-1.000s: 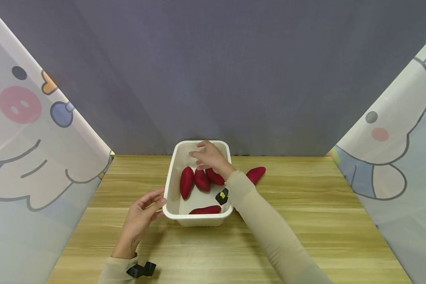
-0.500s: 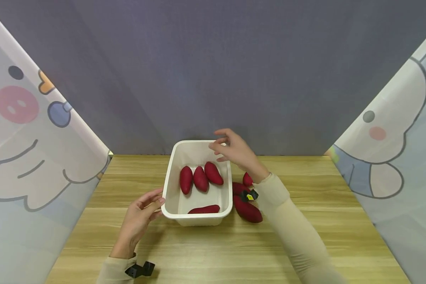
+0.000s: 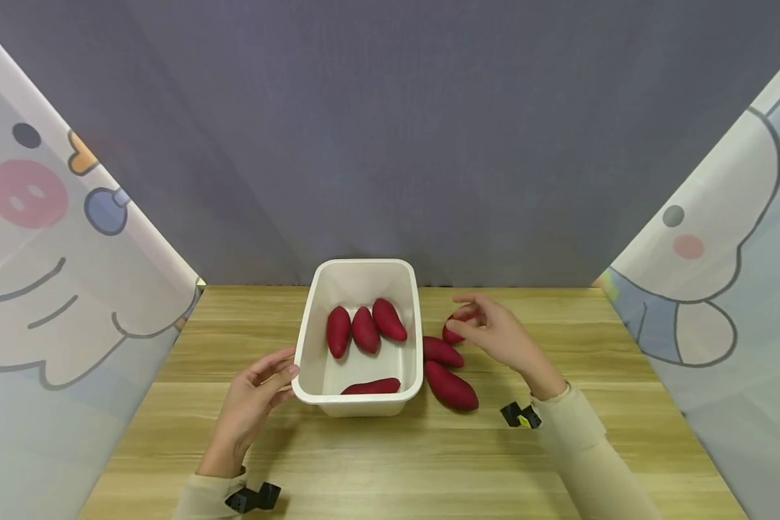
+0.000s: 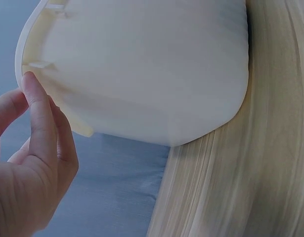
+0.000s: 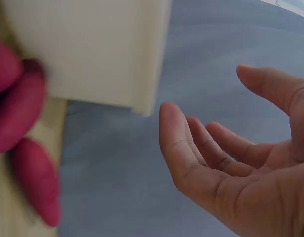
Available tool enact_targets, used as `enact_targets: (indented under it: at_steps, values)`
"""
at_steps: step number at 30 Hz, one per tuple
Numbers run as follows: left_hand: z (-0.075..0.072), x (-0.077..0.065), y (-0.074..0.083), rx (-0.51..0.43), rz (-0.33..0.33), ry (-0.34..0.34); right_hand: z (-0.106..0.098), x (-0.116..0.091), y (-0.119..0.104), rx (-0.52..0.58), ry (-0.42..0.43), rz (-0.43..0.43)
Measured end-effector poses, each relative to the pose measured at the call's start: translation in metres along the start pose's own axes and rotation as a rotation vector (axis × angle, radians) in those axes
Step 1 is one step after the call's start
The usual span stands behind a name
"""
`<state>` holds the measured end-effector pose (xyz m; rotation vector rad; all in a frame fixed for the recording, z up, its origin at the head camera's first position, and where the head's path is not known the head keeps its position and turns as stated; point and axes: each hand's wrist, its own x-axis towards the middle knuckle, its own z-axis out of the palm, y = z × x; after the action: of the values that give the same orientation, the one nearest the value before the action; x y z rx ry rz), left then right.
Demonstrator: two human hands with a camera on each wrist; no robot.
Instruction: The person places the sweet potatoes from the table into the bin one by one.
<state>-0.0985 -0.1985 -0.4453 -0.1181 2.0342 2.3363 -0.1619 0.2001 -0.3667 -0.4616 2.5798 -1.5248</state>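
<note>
Lightly, the left hand [image 3: 253, 397] pinches the rolled rim of a white bin [image 3: 360, 409] between thumb and fingers. The right hand [image 3: 497, 334] hovers with its fingers apart and softly curved, holding nothing; in the head view it partly covers the far sweet potato [image 3: 451, 331] to the right of the bin. Next to that one lie a slim middle sweet potato [image 3: 443, 352] and a plumper near sweet potato [image 3: 452, 388], all deep red, matte and tapering to blunt points.

Smooth and plastic-looking, the bin has rounded corners, walls that narrow downward and small ribs beneath its lip, as the left wrist view shows. Inside, three spindle-shaped sweet potatoes [image 3: 366, 331] sit in a loose row, while a fourth sweet potato [image 3: 372, 386] lies crosswise by the front wall, partly hidden by the rim.

Beneath everything runs a pale wooden tabletop [image 3: 377, 469] with streaky, yellowish grain. Behind it hangs a grey woven cloth [image 3: 390, 144], flanked by light sheets [image 3: 13, 419] printed with rounded cartoon figures.
</note>
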Motion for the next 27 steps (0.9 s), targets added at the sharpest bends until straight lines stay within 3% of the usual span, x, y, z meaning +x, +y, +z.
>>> enact_targets:
  at_steps: [6, 14, 27]
  values:
    - [-0.001, 0.000, -0.001, -0.011, 0.000, -0.007, 0.010, -0.025, 0.040, -0.090, -0.017, 0.020]
    - [-0.001, -0.001, -0.001, -0.032, 0.004, -0.020, 0.028, -0.042, 0.083, -0.008, -0.079, 0.084]
    - [-0.001, -0.001, -0.002, -0.036, -0.001, -0.015, 0.042, -0.049, 0.103, 0.096, -0.142, 0.144]
